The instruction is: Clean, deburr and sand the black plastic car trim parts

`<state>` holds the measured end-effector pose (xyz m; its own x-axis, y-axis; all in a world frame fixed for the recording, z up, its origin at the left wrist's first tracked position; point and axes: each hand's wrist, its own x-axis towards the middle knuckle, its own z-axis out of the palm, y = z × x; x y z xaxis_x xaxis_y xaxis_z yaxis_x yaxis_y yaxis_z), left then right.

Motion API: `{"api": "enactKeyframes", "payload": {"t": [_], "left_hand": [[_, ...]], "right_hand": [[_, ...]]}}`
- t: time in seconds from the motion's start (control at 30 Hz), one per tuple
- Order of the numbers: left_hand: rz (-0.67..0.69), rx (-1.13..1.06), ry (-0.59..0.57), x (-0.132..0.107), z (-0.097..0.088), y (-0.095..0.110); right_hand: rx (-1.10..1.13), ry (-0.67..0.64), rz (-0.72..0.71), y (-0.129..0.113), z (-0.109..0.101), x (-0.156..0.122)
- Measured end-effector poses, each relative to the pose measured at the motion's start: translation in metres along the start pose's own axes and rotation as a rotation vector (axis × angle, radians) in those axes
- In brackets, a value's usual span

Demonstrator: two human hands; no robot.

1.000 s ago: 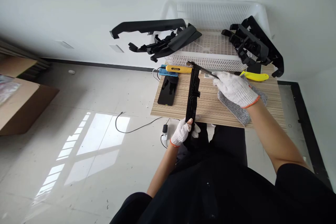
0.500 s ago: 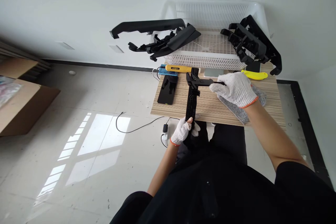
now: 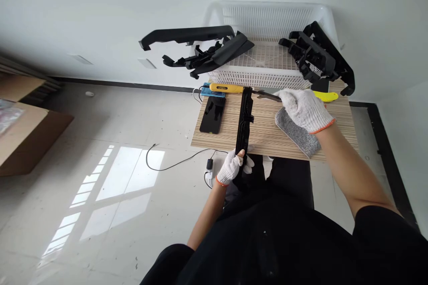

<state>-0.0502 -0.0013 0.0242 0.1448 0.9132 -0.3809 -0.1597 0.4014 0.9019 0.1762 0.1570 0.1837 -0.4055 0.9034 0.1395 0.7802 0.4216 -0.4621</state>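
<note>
My left hand (image 3: 230, 168), in a white knit glove with an orange cuff, is closed around the lower end of a long black plastic trim strip (image 3: 244, 120). The strip stands lengthwise over the table's front edge, its ribbed, clipped side showing. My right hand (image 3: 301, 107), gloved likewise, is closed on a smaller black plastic piece (image 3: 267, 95) that points left towards the strip's upper end. This piece is blurred, and I cannot tell whether it touches the strip. Below the right hand lies a grey cloth (image 3: 296, 131).
A white plastic basket (image 3: 257, 72) at the back carries black plastic parts (image 3: 197, 33) jutting over both sides. On the wooden table (image 3: 264, 142) lie a phone (image 3: 213, 114), a yellow-handled tool (image 3: 227, 88), a blue holder (image 3: 212, 94) and a yellow utility knife (image 3: 326, 96). A cable (image 3: 174, 165) crosses the floor.
My right hand has drawn the smaller black piece slightly up and to the right, and turned it; its crosspiece no longer overlaps the strip. The left hand and strip stay nearly still.
</note>
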Motion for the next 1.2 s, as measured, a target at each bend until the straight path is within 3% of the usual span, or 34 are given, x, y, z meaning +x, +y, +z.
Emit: {"api": "enactKeyframes", "payload": {"t": [0.17, 0.3, 0.47, 0.67, 0.8, 0.9, 0.97, 1.07, 1.2], "left_hand": [[0.005, -0.002, -0.012, 0.002, -0.002, -0.002], [0.003, 0.005, -0.047, 0.004, -0.004, -0.005], [0.001, -0.014, -0.066, 0.004, -0.006, -0.006], [0.01, 0.019, -0.048, 0.004, -0.007, -0.008], [0.013, 0.021, -0.055, 0.003, -0.007, -0.007], [0.003, 0.002, -0.065, 0.002, -0.005, -0.003], [0.01, -0.007, -0.069, 0.002, -0.005, 0.0], [0.018, 0.009, -0.075, 0.003, -0.005, 0.001], [0.006, 0.025, -0.053, 0.004, -0.006, -0.002]], "right_hand": [[0.132, 0.06, 0.013, 0.001, 0.003, 0.009], [0.1, 0.005, -0.083, 0.005, 0.003, 0.019], [-0.016, -0.112, 0.016, 0.001, -0.004, 0.022], [-0.109, -0.115, 0.057, -0.007, -0.006, 0.027], [-0.214, -0.095, -0.025, 0.0, -0.002, 0.037], [-0.228, -0.188, -0.199, 0.011, -0.001, 0.042], [-0.165, -0.228, -0.209, 0.015, -0.002, 0.044], [-0.12, -0.184, -0.082, 0.013, -0.006, 0.041], [-0.248, -0.041, -0.012, 0.003, -0.004, 0.034]]}}
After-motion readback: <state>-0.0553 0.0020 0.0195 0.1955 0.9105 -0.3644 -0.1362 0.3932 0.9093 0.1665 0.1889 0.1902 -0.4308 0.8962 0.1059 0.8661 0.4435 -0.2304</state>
